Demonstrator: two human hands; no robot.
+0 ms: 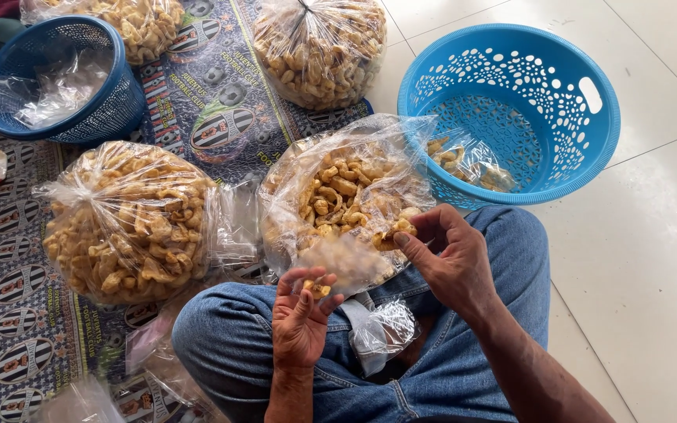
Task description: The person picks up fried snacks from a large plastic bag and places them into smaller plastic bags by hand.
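The open clear bag of fried snack pieces [346, 200] sits just ahead of the person's crossed legs in blue jeans [440, 368], at the centre of the view, its mouth gaping toward the knees. The puffed golden pieces look very light, dry and brittle, so they probably crush under a hard pinch and are best taken a few at a time between fingertips; the thin plastic is soft and slippery and would likely crumple rather than hold shape, so its rim is the place to grip it. The right hand [452, 262], at about 3 o'clock from the bag's mouth, is bent at the wrist with palm turned inward, thumb and fingers closed on a small cluster of pieces [397, 231] at the bag's edge. The left hand [301, 317], at about 6 o'clock from the bag, stands palm up with fingers curled, pinching one small piece [316, 290] lightly at the fingertips. A small crumpled empty bag [381, 329] lies on the lap between the forearms. At 9 o'clock lies a tied full bag [131, 223] on a patterned mat [221, 117]; at 12 o'clock another tied bag [319, 47]; at 2 o'clock a light blue basket [589, 149] holding a small filled packet [464, 160]; at 10 o'clock a dark blue basket [115, 110].
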